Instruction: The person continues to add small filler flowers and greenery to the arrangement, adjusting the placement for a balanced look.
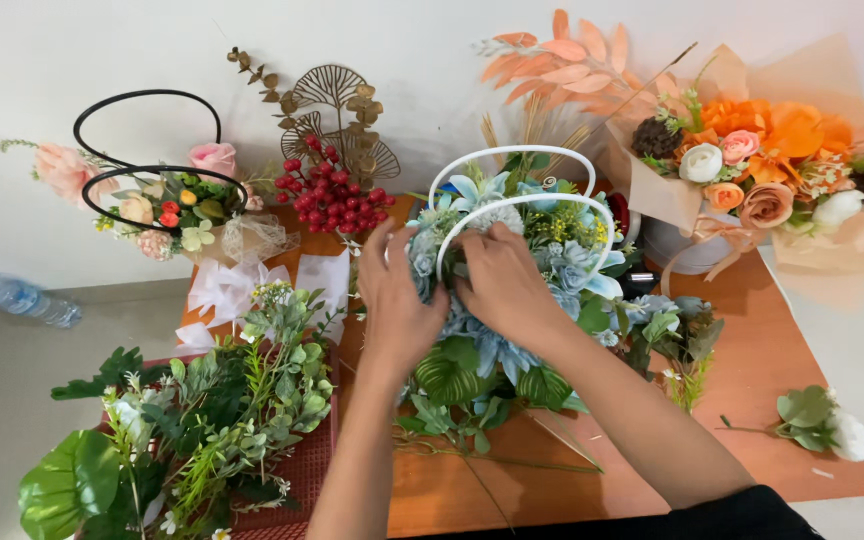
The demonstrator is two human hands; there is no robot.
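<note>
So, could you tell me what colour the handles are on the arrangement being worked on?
White handles, seen in the head view.

Under both hands, the blue flower arrangement (512, 300) looks like matt fabric petals with glossy plastic-looking leaves. Its white hoop handle (514, 175), just above the fingers, is smooth, coated wire. Beneath the grip the table (752, 340) is smooth orange-brown wood. Right of the grip, the orange bouquet (752, 170) has matt, crinkled paper wrapping.

The single head-worn camera is looking steeply down from just above the counter (752, 330), facing the white wall (152, 40) behind it (quite close in, at arm's reach).
</note>
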